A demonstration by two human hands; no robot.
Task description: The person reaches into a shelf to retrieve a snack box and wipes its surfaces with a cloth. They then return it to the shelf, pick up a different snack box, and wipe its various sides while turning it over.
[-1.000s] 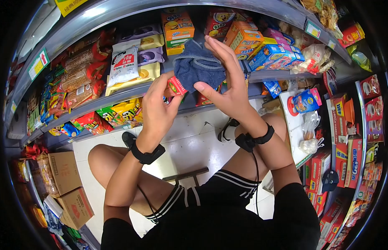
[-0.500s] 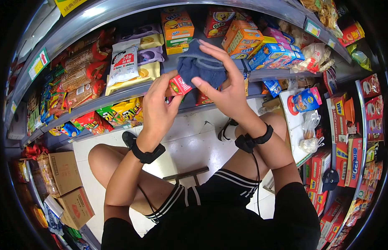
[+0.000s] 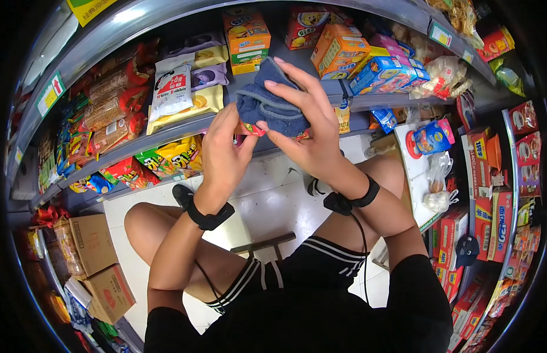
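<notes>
A dark blue cloth (image 3: 272, 106) is bunched in my right hand (image 3: 313, 126), its fingers over the folds and the thumb along the lower edge. My left hand (image 3: 221, 156) is closed on a small red package (image 3: 250, 129), mostly hidden under the cloth. The cloth lies against the package in front of the shelf edge. Just behind, on the shelf, stand an orange and green snack box (image 3: 247, 41) and, to the left, a White Rabbit candy bag (image 3: 172, 87).
Orange boxes (image 3: 339, 52) and blue boxes (image 3: 384, 76) fill the shelf at right. Bright snack bags (image 3: 182, 157) sit on the lower shelf. Cardboard cartons (image 3: 92, 241) are stacked at left, red cartons (image 3: 451, 241) at right. A low stool (image 3: 264, 242) is beneath me.
The cloth has moved slightly left and down over the red package, which now shows less. My right hand's fingers have curled further onto the cloth. My left hand stays nearly in place.
</notes>
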